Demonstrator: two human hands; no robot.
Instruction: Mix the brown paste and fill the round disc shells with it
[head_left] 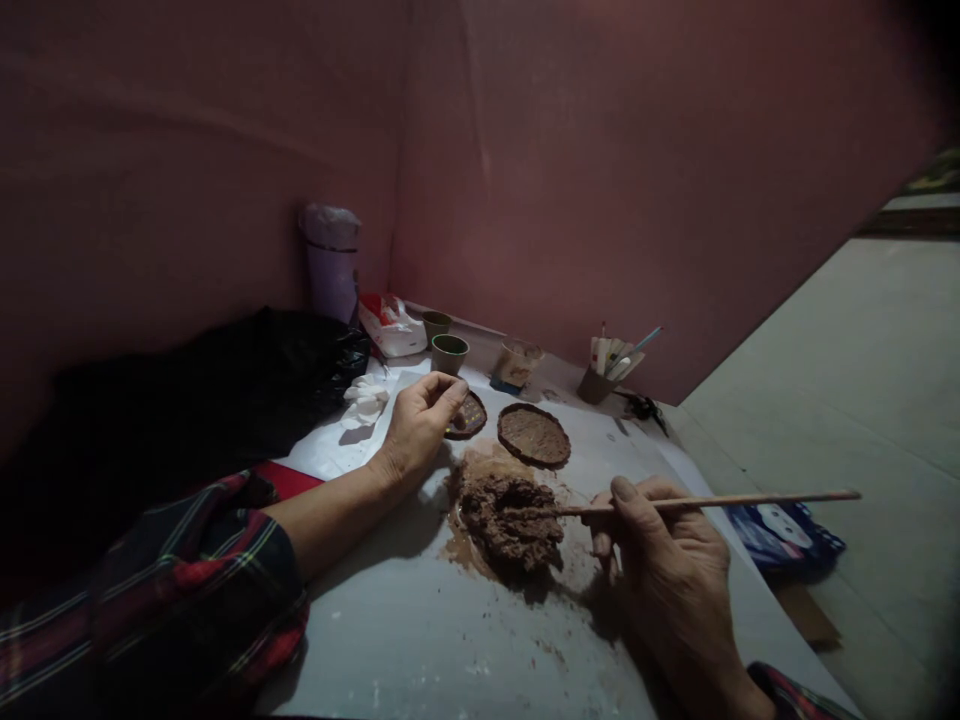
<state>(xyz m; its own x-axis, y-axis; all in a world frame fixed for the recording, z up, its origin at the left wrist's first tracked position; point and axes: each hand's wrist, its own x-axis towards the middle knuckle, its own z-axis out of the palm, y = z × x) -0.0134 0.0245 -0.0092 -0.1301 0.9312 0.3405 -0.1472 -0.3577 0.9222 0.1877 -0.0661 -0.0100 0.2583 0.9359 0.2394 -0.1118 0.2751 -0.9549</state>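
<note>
A single head-worn camera looks forward and down, close above a bare left hand [420, 422], a bare right hand [679, 565] and a white, flat-topped bench [382, 630], facing dull-pink walls [637, 190].

Lumpy brown mound [504, 525], thin wooden stick [757, 499] sideways, tip at its right side.

- Dull pink, flat left wall [202, 150] and right wall [637, 180], meeting at the far side
- Pale grey tiled floor [900, 380], right
- White, flat tabletop [390, 630], near
- Dim light
</note>
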